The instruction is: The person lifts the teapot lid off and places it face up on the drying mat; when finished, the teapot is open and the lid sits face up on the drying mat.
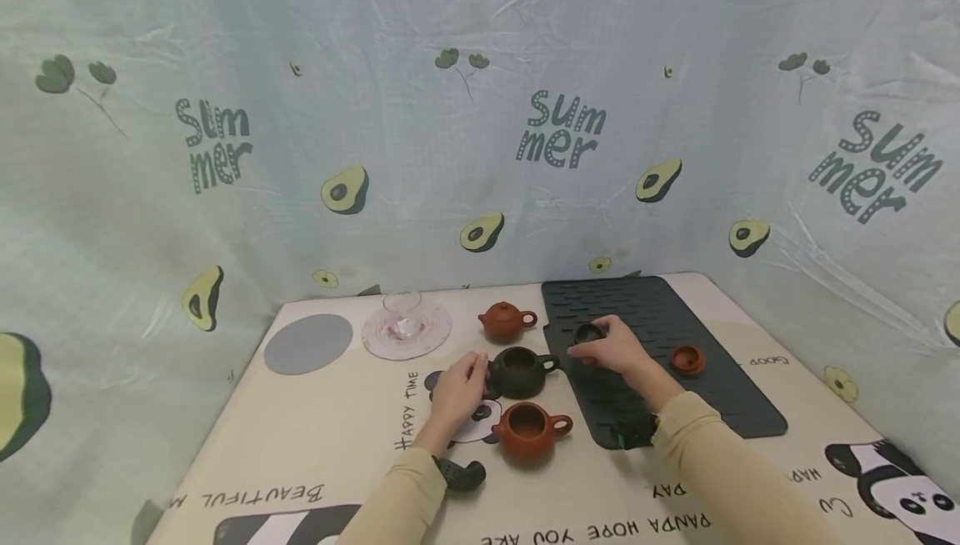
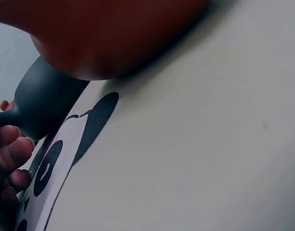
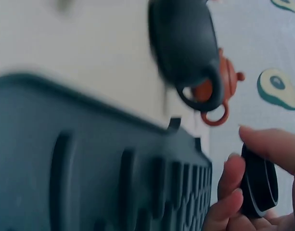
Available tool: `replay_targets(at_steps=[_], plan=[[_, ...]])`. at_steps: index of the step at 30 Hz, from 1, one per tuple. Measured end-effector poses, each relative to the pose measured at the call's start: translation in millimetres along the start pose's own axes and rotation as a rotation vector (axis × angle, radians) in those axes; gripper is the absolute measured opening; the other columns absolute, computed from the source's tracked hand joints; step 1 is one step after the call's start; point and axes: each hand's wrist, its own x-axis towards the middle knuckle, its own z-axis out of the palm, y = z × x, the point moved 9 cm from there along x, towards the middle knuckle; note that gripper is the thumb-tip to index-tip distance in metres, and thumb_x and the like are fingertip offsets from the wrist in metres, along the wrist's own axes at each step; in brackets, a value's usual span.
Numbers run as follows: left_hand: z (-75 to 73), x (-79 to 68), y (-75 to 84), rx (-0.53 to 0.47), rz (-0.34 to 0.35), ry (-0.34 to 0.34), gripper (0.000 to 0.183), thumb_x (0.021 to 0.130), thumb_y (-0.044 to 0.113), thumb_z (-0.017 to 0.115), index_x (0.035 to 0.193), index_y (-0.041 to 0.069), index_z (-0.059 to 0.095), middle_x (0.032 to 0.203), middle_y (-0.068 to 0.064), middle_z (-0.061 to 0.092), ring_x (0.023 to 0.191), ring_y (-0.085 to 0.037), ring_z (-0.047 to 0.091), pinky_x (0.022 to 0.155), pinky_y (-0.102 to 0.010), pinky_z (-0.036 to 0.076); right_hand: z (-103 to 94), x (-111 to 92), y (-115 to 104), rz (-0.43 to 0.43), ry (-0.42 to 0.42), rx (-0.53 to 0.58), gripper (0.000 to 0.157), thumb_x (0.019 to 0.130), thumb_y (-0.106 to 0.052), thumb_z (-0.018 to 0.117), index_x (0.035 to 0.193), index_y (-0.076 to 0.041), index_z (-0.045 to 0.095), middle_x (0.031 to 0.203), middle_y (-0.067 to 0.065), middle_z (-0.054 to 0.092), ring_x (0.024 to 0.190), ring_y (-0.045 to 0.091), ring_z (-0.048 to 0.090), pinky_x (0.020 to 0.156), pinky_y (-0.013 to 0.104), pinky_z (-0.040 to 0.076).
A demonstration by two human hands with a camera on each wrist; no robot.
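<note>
My left hand (image 1: 459, 391) pinches the spout of a black teapot (image 1: 519, 374) that stands lidless on the table; its handle points right. In the left wrist view the fingertips (image 2: 18, 151) are at the spout of that teapot (image 2: 51, 96). My right hand (image 1: 618, 351) holds a small round black lid (image 1: 588, 333) by its edge, over the left side of a dark ridged mat (image 1: 731, 395). Thumb and fingers grip the lid (image 3: 258, 183) from both sides in the right wrist view. Nearer to me sits an uncovered reddish-brown teapot (image 1: 527, 435).
Behind the black teapot stands a covered reddish-brown teapot (image 1: 502, 324). A reddish-brown lid (image 1: 687, 360) lies on the mat's right side. At the back left are a clear glass piece on a pinkish patterned disc (image 1: 382, 349) and a grey disc (image 1: 307, 345). A printed curtain (image 1: 420, 153) encloses the table.
</note>
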Motion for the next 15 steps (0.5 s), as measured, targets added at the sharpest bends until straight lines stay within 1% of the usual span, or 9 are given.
replay_targets(at_steps=[4,6,8,11,13,15], plan=[[0.6,0.6,-0.5,0.002,0.002,0.000,0.035,0.110,0.038,0.044,0.088,0.017,0.060,0.067,0.005,0.058,0.067,-0.015,0.054,0.066,-0.035,0.039,-12.8,0,6,-0.017,0.047,-0.107,0.076,0.087,-0.023,0.083,0.141,0.002,0.035,0.108,0.022,0.066,0.087,0.029,0.072,0.090,0.056,0.047],[0.7,0.9,-1.2,0.000,0.000,0.004,0.034,0.110,0.037,0.044,0.088,0.017,0.060,0.067,0.005,0.058,0.066,-0.015,0.055,0.066,-0.036,0.039,-17.9,1,9,-0.026,0.067,-0.169,0.073,0.088,-0.025,0.082,0.140,0.001,0.037,0.103,0.023,0.069,0.091,0.034,0.071,0.090,0.057,0.047],[0.6,1.2,-1.4,0.001,-0.002,0.006,0.034,0.110,0.037,0.045,0.088,0.017,0.060,0.067,0.005,0.058,0.066,-0.015,0.055,0.067,-0.036,0.039,-23.1,2,12,-0.045,0.090,-0.266,0.072,0.089,-0.029,0.080,0.139,0.003,0.040,0.110,0.027,0.067,0.101,0.042,0.067,0.089,0.058,0.046],[1.0,1.8,-1.3,0.001,-0.002,0.009,0.033,0.110,0.036,0.045,0.088,0.017,0.060,0.067,0.005,0.058,0.066,-0.015,0.055,0.066,-0.035,0.039,-30.4,3,17,-0.062,0.122,-0.437,0.074,0.089,-0.034,0.080,0.138,0.008,0.043,0.124,0.034,0.059,0.114,0.051,0.057,0.090,0.060,0.046],[1.6,1.8,-0.7,0.001,0.000,0.008,0.033,0.110,0.036,0.045,0.087,0.017,0.060,0.067,0.005,0.058,0.066,-0.015,0.055,0.066,-0.035,0.039,-35.6,3,21,-0.064,0.144,-0.537,0.076,0.089,-0.036,0.079,0.136,0.012,0.044,0.130,0.038,0.053,0.117,0.054,0.053,0.091,0.061,0.046],[1.8,1.8,0.4,-0.004,0.001,0.008,0.033,0.110,0.036,0.045,0.088,0.017,0.060,0.067,0.005,0.058,0.066,-0.014,0.055,0.065,-0.035,0.039,-40.6,2,27,-0.056,0.155,-0.594,0.076,0.090,-0.036,0.078,0.135,0.015,0.044,0.129,0.040,0.052,0.117,0.054,0.053,0.091,0.061,0.046]])
